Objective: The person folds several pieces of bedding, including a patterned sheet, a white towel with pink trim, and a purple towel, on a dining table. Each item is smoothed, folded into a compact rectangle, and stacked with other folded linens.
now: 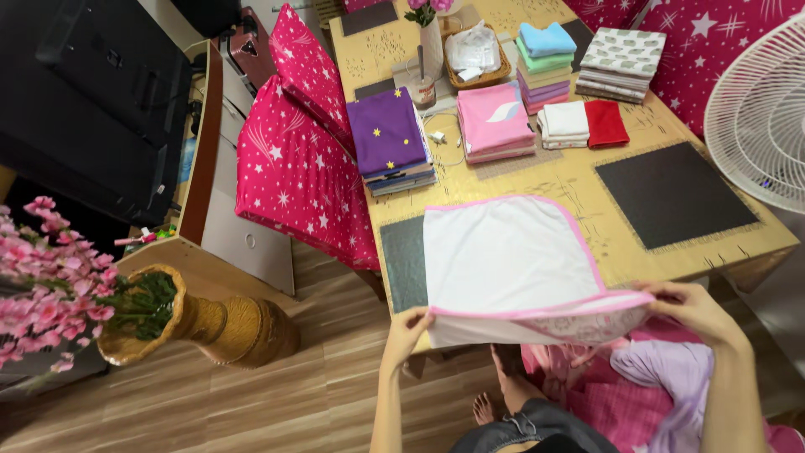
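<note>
A white cloth with pink trim (503,260) lies spread over the near edge of a tan table (587,180), its near part folded and lifted. My left hand (408,327) pinches the cloth's near left corner. My right hand (692,306) grips the near right corner, where a patterned pink underside shows. Both hands hold the folded edge just off the table's front edge.
Folded stacks sit farther back: purple (387,134), pink (495,122), white (563,124), red (605,123), pastel (545,59) and patterned (622,63). Dark placemat (671,193) at right, fan (759,113) far right, pink starred chair (293,168) left, flower vase (193,323) on floor, loose clothes (646,386) by my lap.
</note>
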